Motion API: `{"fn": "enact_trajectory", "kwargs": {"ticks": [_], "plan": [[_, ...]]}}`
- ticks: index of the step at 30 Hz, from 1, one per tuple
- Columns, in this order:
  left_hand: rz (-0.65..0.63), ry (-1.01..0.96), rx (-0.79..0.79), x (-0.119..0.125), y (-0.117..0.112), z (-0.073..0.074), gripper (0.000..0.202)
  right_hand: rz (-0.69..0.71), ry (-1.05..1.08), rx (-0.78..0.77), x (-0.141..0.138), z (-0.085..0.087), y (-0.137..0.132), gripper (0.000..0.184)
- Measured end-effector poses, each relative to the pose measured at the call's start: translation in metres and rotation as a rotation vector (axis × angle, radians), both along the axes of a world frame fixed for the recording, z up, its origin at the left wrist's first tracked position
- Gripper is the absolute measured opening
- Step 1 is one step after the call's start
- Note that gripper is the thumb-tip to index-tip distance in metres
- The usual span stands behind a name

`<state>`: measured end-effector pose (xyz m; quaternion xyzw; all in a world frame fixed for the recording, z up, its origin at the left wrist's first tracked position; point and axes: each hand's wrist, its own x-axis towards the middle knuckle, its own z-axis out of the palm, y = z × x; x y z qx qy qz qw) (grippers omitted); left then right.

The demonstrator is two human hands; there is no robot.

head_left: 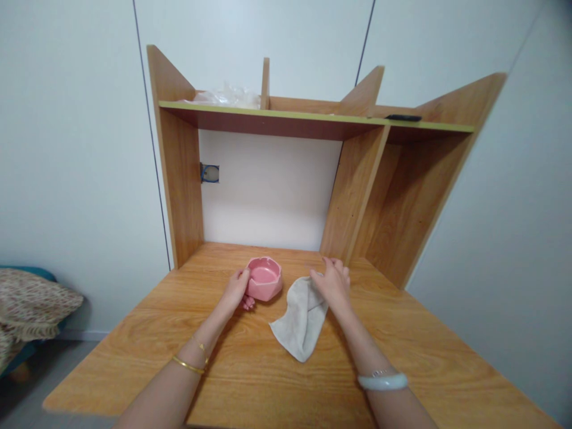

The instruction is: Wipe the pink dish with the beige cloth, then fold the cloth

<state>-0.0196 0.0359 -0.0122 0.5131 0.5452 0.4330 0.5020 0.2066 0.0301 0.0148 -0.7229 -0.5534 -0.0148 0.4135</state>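
My left hand grips the left side of a pink faceted ashtray, thumb at the rim and fingers underneath. The ashtray is tilted a little towards me, showing a glossy round hollow with nothing in it. To its right is a light grey cloth, creased and drooping to a point at the near end. My right hand is at the upper right edge of the cloth, with the fingers bent and the thumb against it. Part of that grasp is hidden behind the hand. Cloth and ashtray are apart.
A wooden desk carries a shelf unit at the back. On the shelf are a clear plastic bag and a black object. A wall socket box shows at left. A patterned cover lies at far left.
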Motion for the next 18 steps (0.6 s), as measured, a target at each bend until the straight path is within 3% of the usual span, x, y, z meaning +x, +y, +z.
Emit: {"fn": "enact_trajectory", "kwargs": {"ticks": [2, 5, 8, 12, 14, 16, 18], "plan": [[-0.007, -0.064, 0.034, 0.001, -0.001, 0.002, 0.048, 0.229, 0.171, -0.054, -0.01, 0.005, -0.003, 0.034], [-0.073, -0.119, 0.012, 0.006, 0.0, 0.003, 0.052, 0.57, 0.557, -0.272, -0.031, 0.005, -0.01, 0.032], [-0.153, -0.133, -0.069, 0.011, 0.003, 0.0, 0.058, 0.724, 0.854, -0.371, -0.047, 0.007, -0.019, 0.028], [-0.211, -0.185, -0.048, 0.016, 0.005, -0.004, 0.067, 0.72, 0.947, -0.421, -0.052, 0.019, -0.032, 0.019], [-0.254, -0.217, -0.023, 0.017, 0.002, -0.003, 0.077, 0.66, 0.971, -0.397, -0.048, 0.024, -0.039, 0.03], [-0.288, -0.242, 0.007, 0.017, -0.003, -0.001, 0.083, 0.605, 1.008, -0.343, -0.038, 0.027, -0.045, 0.035], [-0.284, -0.258, 0.077, 0.017, -0.007, 0.002, 0.079, 0.559, 1.046, -0.278, -0.02, 0.029, -0.051, 0.028]]}}
